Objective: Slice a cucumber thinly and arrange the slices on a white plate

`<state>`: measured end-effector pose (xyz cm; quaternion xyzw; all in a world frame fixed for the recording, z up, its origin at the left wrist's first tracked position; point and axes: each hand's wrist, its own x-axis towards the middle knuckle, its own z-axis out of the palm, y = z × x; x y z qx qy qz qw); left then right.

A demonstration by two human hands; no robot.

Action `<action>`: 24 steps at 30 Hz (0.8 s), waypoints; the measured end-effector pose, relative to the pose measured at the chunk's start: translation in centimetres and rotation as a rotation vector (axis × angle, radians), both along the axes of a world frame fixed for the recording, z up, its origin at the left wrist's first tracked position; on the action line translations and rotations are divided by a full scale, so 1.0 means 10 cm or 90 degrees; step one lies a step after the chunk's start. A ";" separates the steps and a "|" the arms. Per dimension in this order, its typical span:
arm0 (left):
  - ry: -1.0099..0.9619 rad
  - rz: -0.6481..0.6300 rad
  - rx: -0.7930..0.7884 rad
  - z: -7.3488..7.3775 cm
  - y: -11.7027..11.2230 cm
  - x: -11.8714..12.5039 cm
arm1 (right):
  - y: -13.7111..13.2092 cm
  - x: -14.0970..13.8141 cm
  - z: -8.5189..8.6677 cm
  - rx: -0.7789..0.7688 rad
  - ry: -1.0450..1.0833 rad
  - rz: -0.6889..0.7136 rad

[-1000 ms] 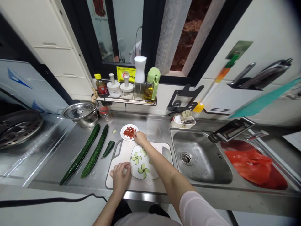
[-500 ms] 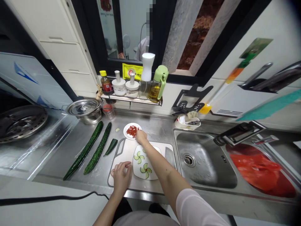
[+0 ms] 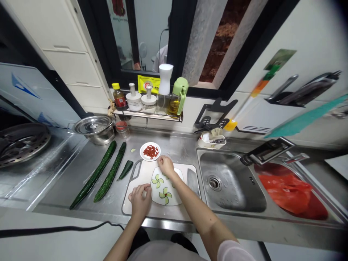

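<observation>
A white plate [image 3: 155,197] on the cutting board [image 3: 130,208] bears pinwheels of thin cucumber slices [image 3: 165,195], one with a red dot at its middle. My right hand [image 3: 166,166] is just above the plate's far edge, beside a small dish [image 3: 142,152] of red dried berries [image 3: 150,151]. Its fingers are pinched together; anything between them is too small to make out. My left hand [image 3: 140,198] hovers by the plate's left edge with fingers curled and tips together; what it holds, if anything, is hidden. My right forearm covers part of the plate.
Two long cucumbers [image 3: 95,174] [image 3: 111,174] and a cut cucumber piece [image 3: 126,169] lie left of the board. A knife [image 3: 193,181] rests on the board's right side. Beyond are a sink [image 3: 231,185], a lidded pot [image 3: 95,128] and a condiment shelf [image 3: 152,115].
My right hand has drawn back from the berry dish toward the plate, its fingers pinched. My left hand has stayed nearly in place. The camera view has shifted slightly.
</observation>
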<state>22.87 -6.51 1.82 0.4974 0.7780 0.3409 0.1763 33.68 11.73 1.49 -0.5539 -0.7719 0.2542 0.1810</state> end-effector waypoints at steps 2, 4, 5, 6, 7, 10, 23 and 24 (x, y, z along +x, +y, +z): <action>-0.014 -0.009 0.001 0.02 0.03 0.04 | -0.17 0.13 0.04 -0.002 0.065 -0.011; -0.032 -0.022 -0.002 0.04 0.07 0.07 | -0.33 0.24 0.10 -0.005 0.107 -0.029; -0.042 -0.025 -0.005 0.06 0.09 0.08 | -0.41 0.28 0.15 -0.009 0.119 -0.030; -0.052 -0.027 -0.008 0.08 0.11 0.10 | -0.48 0.33 0.20 -0.012 0.124 -0.035; -0.061 -0.027 -0.009 0.10 0.14 0.11 | -0.55 0.36 0.25 -0.013 0.123 -0.035; -0.081 -0.031 -0.003 0.15 0.26 0.16 | -0.72 0.45 0.39 0.006 0.117 -0.011; -0.012 0.005 -0.040 0.02 0.50 0.02 | -0.89 0.44 0.15 -0.002 -0.037 0.099; 0.004 0.000 -0.054 0.00 0.48 0.00 | -0.89 0.42 0.11 -0.011 -0.051 0.101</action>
